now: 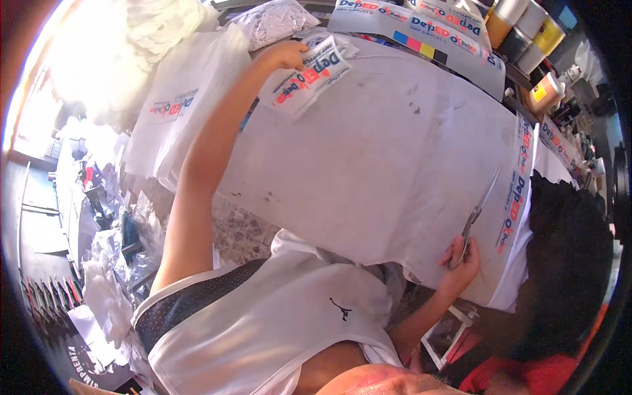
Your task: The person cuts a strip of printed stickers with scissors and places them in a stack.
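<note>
My left hand is stretched out to the far left side of the table, its fingers closed on the upper edge of a small white printed sheet with blue and red lettering. The sheet lies or hovers just over the table; I cannot tell which. Near the front right of the table, my right hand grips a pair of scissors by the handles. Their blades point away from me and look nearly closed. A long printed strip with similar lettering lies just right of the scissors.
A white cloth-covered table fills the middle. Stacked white printed bags stand at the left, below a bright pile of white material. Printed sheets and several jars line the back right. A dark-haired person is close on the right.
</note>
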Motion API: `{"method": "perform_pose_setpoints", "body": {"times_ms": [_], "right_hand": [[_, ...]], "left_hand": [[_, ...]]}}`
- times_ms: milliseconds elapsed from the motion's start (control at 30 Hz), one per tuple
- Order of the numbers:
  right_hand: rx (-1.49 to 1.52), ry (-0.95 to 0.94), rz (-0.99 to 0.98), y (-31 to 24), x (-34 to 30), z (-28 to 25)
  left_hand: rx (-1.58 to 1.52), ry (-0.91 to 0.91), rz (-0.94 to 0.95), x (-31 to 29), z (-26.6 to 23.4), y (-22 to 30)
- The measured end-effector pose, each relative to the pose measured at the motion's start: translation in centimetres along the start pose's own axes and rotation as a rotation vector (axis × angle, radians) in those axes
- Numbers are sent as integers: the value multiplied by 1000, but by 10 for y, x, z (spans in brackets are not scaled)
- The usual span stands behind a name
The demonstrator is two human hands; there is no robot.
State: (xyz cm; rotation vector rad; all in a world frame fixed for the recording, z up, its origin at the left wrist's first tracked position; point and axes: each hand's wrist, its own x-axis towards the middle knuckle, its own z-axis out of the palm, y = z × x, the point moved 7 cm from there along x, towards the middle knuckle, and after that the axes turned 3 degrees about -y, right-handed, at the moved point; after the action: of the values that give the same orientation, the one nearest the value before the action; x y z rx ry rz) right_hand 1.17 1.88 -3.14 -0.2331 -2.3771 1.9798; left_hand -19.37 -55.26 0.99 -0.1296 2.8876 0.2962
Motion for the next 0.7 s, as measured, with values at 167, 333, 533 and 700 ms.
{"method": "perform_pose_setpoints", "body": {"times_ms": [167, 333, 533, 700], "right_hand": [[73, 40, -1, 9, 0, -4], [44, 19, 3, 4, 0, 2], [55, 20, 4, 6, 0, 1], [69, 20, 8, 9, -2, -2]], "left_hand": [[-15, -120, -86, 5, 3, 1], [-161, -188, 32, -9, 0, 9], [-479, -206, 253, -47, 14, 86], [-862, 73, 288, -11, -22, 4]]}}
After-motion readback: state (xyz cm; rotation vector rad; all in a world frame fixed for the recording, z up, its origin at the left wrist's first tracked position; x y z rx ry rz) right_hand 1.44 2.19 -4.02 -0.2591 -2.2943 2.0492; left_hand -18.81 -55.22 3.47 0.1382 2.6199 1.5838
